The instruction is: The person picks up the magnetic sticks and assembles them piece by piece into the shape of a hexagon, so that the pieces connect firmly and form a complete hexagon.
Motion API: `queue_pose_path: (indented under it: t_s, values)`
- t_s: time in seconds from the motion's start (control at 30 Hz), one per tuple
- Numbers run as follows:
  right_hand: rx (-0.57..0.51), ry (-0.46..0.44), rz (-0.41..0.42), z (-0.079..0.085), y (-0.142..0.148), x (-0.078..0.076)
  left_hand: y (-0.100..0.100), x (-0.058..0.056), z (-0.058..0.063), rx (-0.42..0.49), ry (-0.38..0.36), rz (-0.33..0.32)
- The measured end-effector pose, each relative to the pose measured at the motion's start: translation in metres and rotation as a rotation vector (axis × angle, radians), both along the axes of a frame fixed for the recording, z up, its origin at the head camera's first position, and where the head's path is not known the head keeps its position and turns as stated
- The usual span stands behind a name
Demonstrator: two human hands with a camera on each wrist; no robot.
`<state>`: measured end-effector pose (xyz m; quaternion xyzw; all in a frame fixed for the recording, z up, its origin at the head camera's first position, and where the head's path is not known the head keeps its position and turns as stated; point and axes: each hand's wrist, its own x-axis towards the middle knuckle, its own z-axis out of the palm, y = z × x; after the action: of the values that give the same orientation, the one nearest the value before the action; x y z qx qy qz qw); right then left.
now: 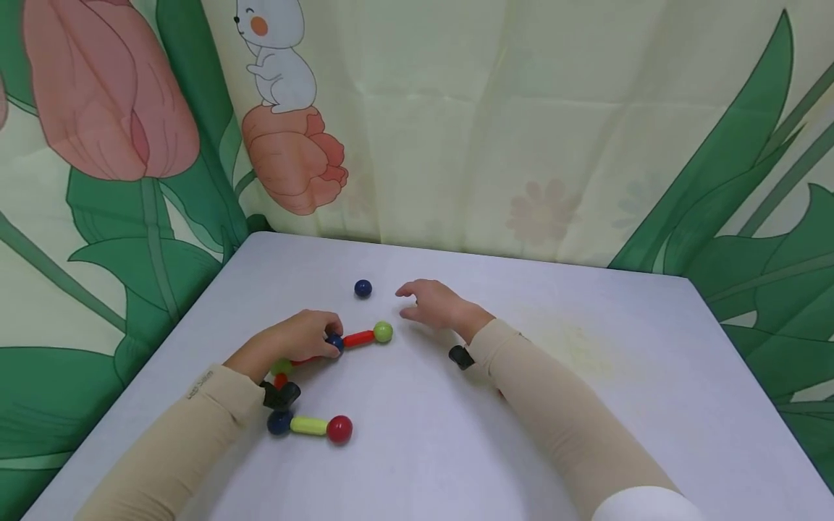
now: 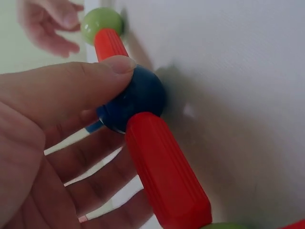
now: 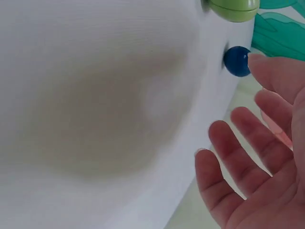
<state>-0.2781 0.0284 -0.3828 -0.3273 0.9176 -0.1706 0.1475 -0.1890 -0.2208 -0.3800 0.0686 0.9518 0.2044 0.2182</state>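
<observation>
My left hand [image 1: 301, 336] pinches a blue ball [image 2: 140, 95] between thumb and fingers. That ball joins two red rods; one red rod [image 1: 359, 339] ends in a green ball [image 1: 383, 332], and the other red rod [image 2: 164, 167] runs back to a second green ball [image 1: 281, 367], partly behind the wrist. From there a short red piece leads toward a blue ball [image 1: 279, 422], yellow-green rod [image 1: 309, 425] and red ball [image 1: 339, 430]; the wrist camera hides that join. My right hand [image 1: 435, 304] hovers with nothing in it, right of a loose blue ball [image 1: 363, 289].
The white table [image 1: 417, 463] bears all the pieces. Behind it hangs a printed curtain [image 1: 443, 130] with flowers and leaves, close to the table's far edge. Small black cameras [image 1: 461, 357] sit at both wrists.
</observation>
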Motion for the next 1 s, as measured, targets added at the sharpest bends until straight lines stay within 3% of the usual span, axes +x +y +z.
queue_pose_path:
  t_s: [0.23, 0.47, 0.67, 0.87, 1.0]
  values:
    - [0.043, 0.041, 0.043, -0.003, -0.039, -0.015, -0.008, 0.004, 0.0, 0.034, -0.014, -0.015]
    - [0.124, 0.038, 0.093, 0.0, -0.064, -0.021, -0.013, 0.003, 0.0, 0.04, -0.014, -0.012]
    - [0.175, 0.009, 0.062, -0.001, -0.072, -0.022, -0.015, 0.003, 0.001, 0.044, -0.01, -0.013]
    - [0.16, 0.019, 0.092, -0.004, -0.079, -0.022, -0.014, 0.004, 0.003, 0.038, -0.013, -0.003]
    - [0.161, -0.007, 0.056, -0.006, -0.077, -0.021, -0.014, 0.004, 0.003, 0.027, -0.008, -0.01]
